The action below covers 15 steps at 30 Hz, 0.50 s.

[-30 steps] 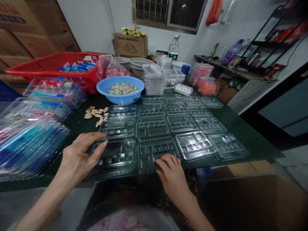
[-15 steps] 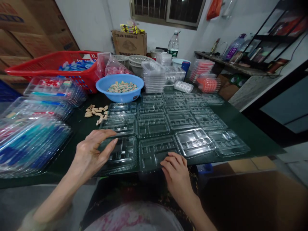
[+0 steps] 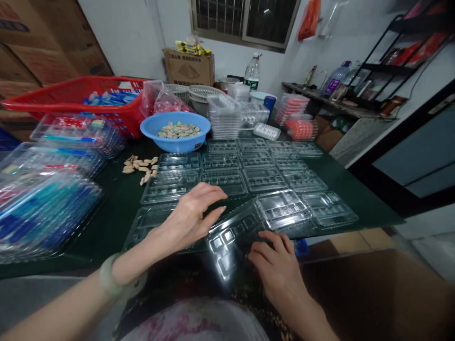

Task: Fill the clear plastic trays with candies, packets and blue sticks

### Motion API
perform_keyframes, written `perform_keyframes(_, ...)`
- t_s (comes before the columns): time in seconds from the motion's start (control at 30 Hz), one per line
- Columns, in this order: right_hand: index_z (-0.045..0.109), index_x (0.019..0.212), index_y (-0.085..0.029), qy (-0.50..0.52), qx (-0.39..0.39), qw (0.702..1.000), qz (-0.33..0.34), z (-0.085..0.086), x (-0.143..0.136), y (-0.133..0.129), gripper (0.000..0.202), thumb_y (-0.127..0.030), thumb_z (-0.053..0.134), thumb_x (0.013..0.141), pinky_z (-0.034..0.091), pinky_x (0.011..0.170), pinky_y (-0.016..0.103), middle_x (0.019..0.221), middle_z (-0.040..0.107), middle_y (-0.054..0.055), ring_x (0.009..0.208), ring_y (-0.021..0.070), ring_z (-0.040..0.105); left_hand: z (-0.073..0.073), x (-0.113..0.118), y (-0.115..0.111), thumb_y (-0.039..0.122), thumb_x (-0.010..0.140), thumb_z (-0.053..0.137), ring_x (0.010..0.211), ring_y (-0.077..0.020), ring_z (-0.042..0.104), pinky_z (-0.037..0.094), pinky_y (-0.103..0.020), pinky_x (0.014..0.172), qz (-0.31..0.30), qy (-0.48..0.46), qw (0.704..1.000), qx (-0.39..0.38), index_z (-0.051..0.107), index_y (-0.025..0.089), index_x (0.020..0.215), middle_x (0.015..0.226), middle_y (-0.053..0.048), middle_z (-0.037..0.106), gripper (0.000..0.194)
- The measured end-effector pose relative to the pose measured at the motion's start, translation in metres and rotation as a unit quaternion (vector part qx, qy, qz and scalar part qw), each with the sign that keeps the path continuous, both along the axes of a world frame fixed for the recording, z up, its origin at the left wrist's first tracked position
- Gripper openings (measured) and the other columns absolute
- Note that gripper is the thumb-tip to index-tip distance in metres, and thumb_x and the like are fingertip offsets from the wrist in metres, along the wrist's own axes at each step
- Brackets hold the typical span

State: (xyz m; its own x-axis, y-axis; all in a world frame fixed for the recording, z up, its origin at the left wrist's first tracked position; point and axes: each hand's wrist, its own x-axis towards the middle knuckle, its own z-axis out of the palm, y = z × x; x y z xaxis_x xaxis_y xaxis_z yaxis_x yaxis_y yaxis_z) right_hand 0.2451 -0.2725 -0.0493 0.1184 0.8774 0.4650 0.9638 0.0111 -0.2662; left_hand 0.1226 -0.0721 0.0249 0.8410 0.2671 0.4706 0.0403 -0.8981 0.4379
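Rows of clear plastic blister trays (image 3: pixel 265 178) with moulded compartments lie on the dark green table. One clear plastic tray (image 3: pixel 236 227) in the front row is tilted and turned, its near end sticking out past the table edge. At its near right side, my right hand (image 3: pixel 275 260) has its fingers curled over the edge; the thumb's contact is hard to see. My left hand (image 3: pixel 199 208) hovers by the far left of this tray, thumb and fingertips apart with nothing between them. Beneath the left forearm lies another clear tray (image 3: pixel 151 220), partly covered.
A blue basin (image 3: pixel 149 127) of small wrapped pieces stands behind peanuts (image 3: pixel 140 165). Filled packs (image 3: pixel 50 208) are stacked at left before a red basket (image 3: pixel 46 102). Stacked clear containers (image 3: pixel 223 118), a bottle (image 3: pixel 252 72) and a carton (image 3: pixel 188 66) stand at the back.
My left hand has moved right, from the left front tray to the middle one. That middle tray has tilted and swung toward me, and my right hand has shifted slightly right and nearer.
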Motion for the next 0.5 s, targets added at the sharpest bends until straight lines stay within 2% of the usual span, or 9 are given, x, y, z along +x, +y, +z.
perform_keyframes(0.13,0.059,0.083,-0.020,-0.056,-0.011,0.997,0.054,0.014,0.009,0.000,0.020,-0.008,0.044,0.082,0.025,0.092,0.046,0.087,0.062,0.001,0.106,0.0234,0.042,-0.001,0.023,-0.005,0.024,0.080,0.054,0.096,-0.0186,0.054,0.045,-0.031,0.082,-0.028,0.062,0.996,-0.062,0.055,0.017,0.111,0.106,-0.006,0.059,0.032)
perform_keyframes(0.23,0.059,0.080,-0.021,-0.081,-0.020,0.993,0.084,0.020,0.014,0.002,0.020,-0.010,0.042,0.085,0.025,0.095,0.045,0.090,0.061,0.000,0.108,0.0221,0.041,-0.006,0.031,-0.003,0.027,0.077,0.056,0.077,-0.0163,0.059,0.048,-0.028,0.068,-0.050,0.111,0.977,-0.173,0.053,0.017,0.113,0.092,-0.004,0.063,0.037)
perform_keyframes(0.33,0.058,0.080,-0.020,-0.094,-0.022,0.990,0.098,0.020,0.020,0.005,0.023,-0.009,0.039,0.086,0.025,0.096,0.045,0.094,0.061,0.000,0.113,0.0213,0.039,-0.008,0.029,0.003,0.027,0.076,0.057,0.066,-0.0135,0.057,0.047,-0.026,0.061,-0.074,0.130,0.945,-0.290,0.057,0.014,0.103,0.078,-0.002,0.063,0.030)
perform_keyframes(0.4,0.059,0.084,-0.020,-0.100,-0.012,0.991,0.092,0.019,0.024,0.006,0.025,-0.007,0.038,0.085,0.025,0.096,0.045,0.102,0.059,0.002,0.117,0.0217,0.037,-0.007,0.022,0.005,0.029,0.074,0.059,0.060,-0.0117,0.054,0.045,-0.024,0.053,-0.059,0.145,0.924,-0.348,0.058,0.013,0.098,0.070,0.000,0.059,0.028)
perform_keyframes(0.5,0.058,0.099,-0.019,-0.076,0.026,0.995,0.057,0.022,0.022,0.006,0.030,-0.003,0.038,0.083,0.029,0.094,0.045,0.115,0.054,0.006,0.120,0.0233,0.035,-0.005,0.007,0.003,0.033,0.074,0.059,0.053,-0.0109,0.051,0.039,-0.020,0.039,0.006,0.143,0.895,-0.423,0.056,0.013,0.099,0.065,0.002,0.052,0.032)
